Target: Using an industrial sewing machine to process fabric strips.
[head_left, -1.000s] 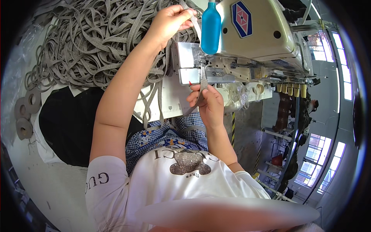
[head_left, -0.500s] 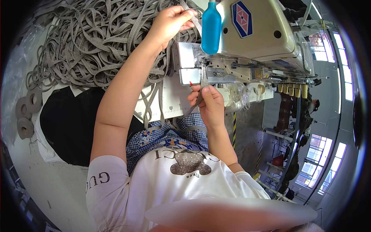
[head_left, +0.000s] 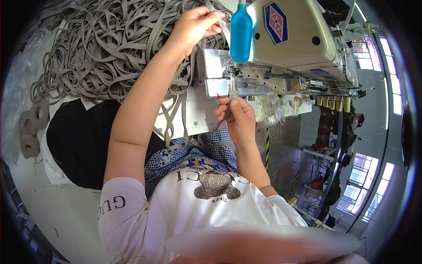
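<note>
A grey woven strap (head_left: 233, 91) runs through the front of a cream sewing machine (head_left: 299, 35), over its metal plate (head_left: 217, 87). Behind the needle area, my left hand (head_left: 197, 27) pinches the strap between thumb and fingers. On the near side, my right hand (head_left: 238, 115) grips it with the thumb on top, just below the plate's edge. A small red tip (head_left: 218, 95) shows beside the right fingers. Between the hands hangs a blue bottle-shaped thing (head_left: 241, 35), which partly covers the needle area.
A large tangled heap of grey strap (head_left: 114, 48) covers the table's left side, with loops hanging over the front edge. Black cloth (head_left: 83, 145) and several grey tape rolls (head_left: 30, 146) lie at the far left. Patterned blue cloth (head_left: 189, 154) rests on my lap.
Both hands keep their hold in nearly the same places. The whole view shifts very slightly; no clear movement of the strap shows.
</note>
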Motion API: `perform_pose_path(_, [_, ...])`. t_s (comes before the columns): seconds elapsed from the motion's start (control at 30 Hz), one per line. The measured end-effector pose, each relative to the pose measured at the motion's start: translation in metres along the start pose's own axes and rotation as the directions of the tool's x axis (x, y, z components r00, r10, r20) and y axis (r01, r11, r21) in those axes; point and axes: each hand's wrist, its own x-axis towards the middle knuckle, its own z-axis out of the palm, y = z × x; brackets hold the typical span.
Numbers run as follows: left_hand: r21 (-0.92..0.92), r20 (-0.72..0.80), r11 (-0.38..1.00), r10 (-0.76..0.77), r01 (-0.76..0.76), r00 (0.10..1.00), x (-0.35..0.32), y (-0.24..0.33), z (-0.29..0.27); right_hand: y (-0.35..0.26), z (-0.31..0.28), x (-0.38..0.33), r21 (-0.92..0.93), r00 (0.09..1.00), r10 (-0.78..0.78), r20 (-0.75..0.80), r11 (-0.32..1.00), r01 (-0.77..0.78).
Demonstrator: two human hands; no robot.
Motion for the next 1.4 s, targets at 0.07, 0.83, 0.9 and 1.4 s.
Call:
perform_pose_path(0.07, [-0.003,0.014,1.000,-0.003,0.003,1.000,0.002,-0.001,-0.001,0.000,0.000,0.000,0.005,1.000,-0.007,-0.001,1.000,0.007])
perform_pose_path(0.83, [-0.059,-0.183,0.993,0.091,-0.103,0.979,0.005,0.006,-0.011,-0.001,-0.002,0.000,-0.011,1.000,-0.017,-0.017,1.000,0.017])
perform_pose_path(0.9, [-0.072,-0.252,0.987,0.122,-0.145,0.960,0.006,0.011,-0.012,-0.002,-0.002,0.001,-0.001,0.999,-0.025,-0.024,1.000,0.025])
perform_pose_path(1.4, [-0.256,-0.324,0.919,0.212,-0.301,0.922,-0.166,0.029,0.014,-0.005,-0.031,-0.004,-0.215,0.996,-0.024,0.090,0.976,0.043])
